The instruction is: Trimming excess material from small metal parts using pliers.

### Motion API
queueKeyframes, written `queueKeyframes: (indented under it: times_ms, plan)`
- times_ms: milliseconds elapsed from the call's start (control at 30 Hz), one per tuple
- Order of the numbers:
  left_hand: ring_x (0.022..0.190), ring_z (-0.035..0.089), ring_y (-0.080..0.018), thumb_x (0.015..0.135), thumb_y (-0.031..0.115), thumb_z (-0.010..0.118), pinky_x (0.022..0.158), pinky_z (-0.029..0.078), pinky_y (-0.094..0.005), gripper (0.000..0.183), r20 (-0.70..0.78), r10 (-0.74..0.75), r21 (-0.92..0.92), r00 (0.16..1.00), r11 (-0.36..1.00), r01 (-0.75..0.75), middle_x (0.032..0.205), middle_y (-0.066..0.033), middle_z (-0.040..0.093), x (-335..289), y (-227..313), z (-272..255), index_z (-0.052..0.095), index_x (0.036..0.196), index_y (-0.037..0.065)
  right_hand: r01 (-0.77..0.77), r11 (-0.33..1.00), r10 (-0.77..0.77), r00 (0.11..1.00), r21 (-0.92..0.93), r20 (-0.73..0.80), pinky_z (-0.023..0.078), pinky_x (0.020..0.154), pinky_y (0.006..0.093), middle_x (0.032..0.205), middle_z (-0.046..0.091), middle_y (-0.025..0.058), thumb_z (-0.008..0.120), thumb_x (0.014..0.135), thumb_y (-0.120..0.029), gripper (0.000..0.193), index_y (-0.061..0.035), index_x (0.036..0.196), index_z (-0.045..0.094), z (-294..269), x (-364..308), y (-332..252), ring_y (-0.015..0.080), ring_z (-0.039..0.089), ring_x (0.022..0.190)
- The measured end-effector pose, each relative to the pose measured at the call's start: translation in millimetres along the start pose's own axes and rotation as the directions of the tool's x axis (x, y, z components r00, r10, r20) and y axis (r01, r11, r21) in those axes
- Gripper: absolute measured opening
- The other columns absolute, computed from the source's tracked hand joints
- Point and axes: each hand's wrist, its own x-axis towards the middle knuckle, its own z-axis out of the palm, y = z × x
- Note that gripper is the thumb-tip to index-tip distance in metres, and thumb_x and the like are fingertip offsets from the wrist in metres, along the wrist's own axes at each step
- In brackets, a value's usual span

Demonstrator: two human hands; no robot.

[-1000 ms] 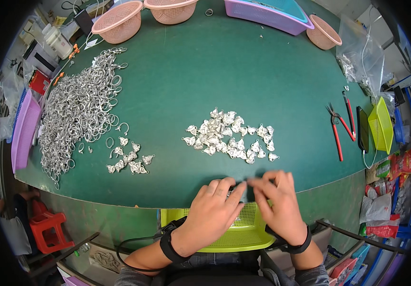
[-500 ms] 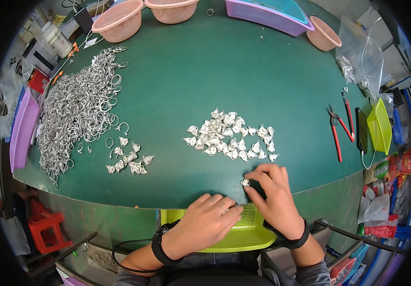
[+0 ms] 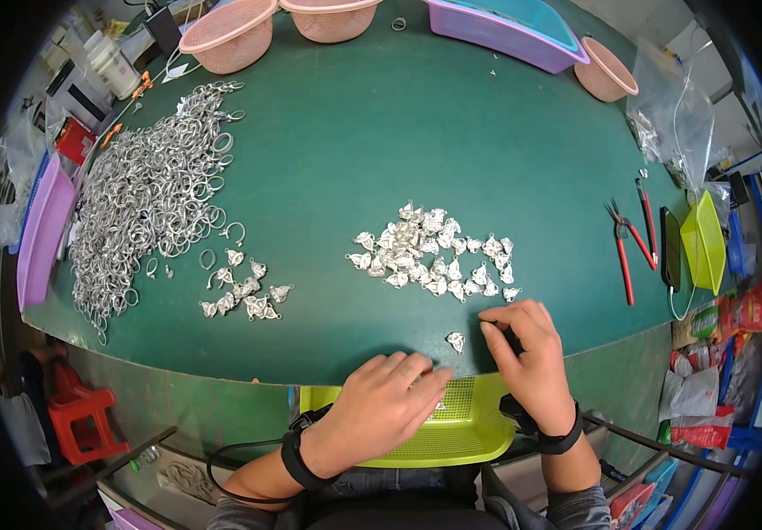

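One small silver metal charm (image 3: 456, 342) lies by itself near the table's front edge. Just right of it is my right hand (image 3: 529, 349), thumb and index finger a little apart with nothing between them. My left hand (image 3: 390, 397) rests palm down over the front edge, fingers stretched toward the right and holding nothing I can see. Below both hands sits a yellow-green plastic basket (image 3: 434, 452), partly covered by my left hand; a small silver bit shows in it. Beyond my hands is a pile of similar silver charms (image 3: 416, 247).
A big heap of silver rings (image 3: 147, 194) covers the left, with a smaller group of charms (image 3: 244, 291) beside it. Red-handled pliers (image 3: 624, 256) and a dark phone (image 3: 670, 247) lie at right. Pink baskets (image 3: 226, 44) and a purple basket (image 3: 505, 40) line the back.
My right hand has let go of the single charm and drawn back to the right, leaving it on the table. The left hand has barely moved. The whole view has shifted slightly.
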Motion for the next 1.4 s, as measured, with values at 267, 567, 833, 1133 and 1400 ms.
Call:
queueKeyframes:
  times_ms: [267, 567, 833, 1133, 1400]
  plan:
    - [0.075, 0.054, -0.0223, 0.077, 0.013, 0.068, 0.065, 0.047, -0.0329, 0.028, -0.037, -0.033, 0.13, 0.999, 0.991, 0.038, 0.09, -0.008, 0.052, 5, -2, 6, 0.064, 0.102, 0.002, 0.114, 0.993, -0.108, 0.983, -0.028, 0.146, 0.041, 0.075, 0.0356, 0.093, 0.048, 0.0122, 0.058, 0.076, 0.004, 0.035, -0.0067, 0.109, 0.064, 0, -1, -12, 0.0292, 0.046, 0.085]
    - [0.076, 0.054, -0.0224, 0.074, 0.014, 0.071, 0.065, 0.046, -0.0336, 0.032, -0.06, -0.104, 0.108, 0.993, 0.988, 0.11, 0.087, -0.0071, 0.052, 0, -3, 1, 0.063, 0.103, 0.002, 0.128, 0.982, -0.098, 0.974, -0.139, 0.205, 0.041, 0.076, 0.0354, 0.095, 0.048, 0.0121, 0.057, 0.072, 0.006, 0.044, -0.009, 0.112, 0.064, -5, -2, -13, 0.0286, 0.045, 0.085]
    - [0.076, 0.053, -0.0227, 0.074, 0.015, 0.071, 0.066, 0.046, -0.0346, 0.031, -0.076, -0.093, 0.116, 0.993, 0.988, 0.102, 0.09, -0.0068, 0.05, 2, -5, 4, 0.062, 0.101, 0.003, 0.172, 0.985, -0.166, 0.956, -0.001, 0.241, 0.042, 0.077, 0.0355, 0.095, 0.048, 0.012, 0.056, 0.073, 0.006, 0.043, -0.0077, 0.113, 0.063, -3, 8, -16, 0.0294, 0.045, 0.085]
    - [0.076, 0.053, -0.022, 0.074, 0.016, 0.071, 0.066, 0.046, -0.034, 0.027, -0.031, -0.089, 0.09, 0.996, 0.992, 0.091, 0.09, -0.0062, 0.051, -2, -6, 2, 0.063, 0.098, 0.005, 0.196, 0.976, -0.173, 0.964, -0.097, 0.201, 0.042, 0.077, 0.0369, 0.096, 0.048, 0.0142, 0.059, 0.077, 0.002, 0.034, -0.0052, 0.11, 0.063, 4, 11, -11, 0.0301, 0.046, 0.088]
    - [0.078, 0.056, -0.0242, 0.075, 0.015, 0.071, 0.065, 0.048, -0.0344, 0.03, -0.142, -0.245, 0.002, 0.959, 0.969, 0.247, 0.091, -0.0091, 0.052, 5, -1, -1, 0.062, 0.101, 0.002, 0.194, 0.978, -0.181, 0.972, -0.076, 0.149, 0.044, 0.071, 0.0361, 0.086, 0.052, 0.009, 0.069, 0.074, -0.005, 0.022, -0.0029, 0.096, 0.066, 13, 19, -11, 0.0274, 0.05, 0.079]
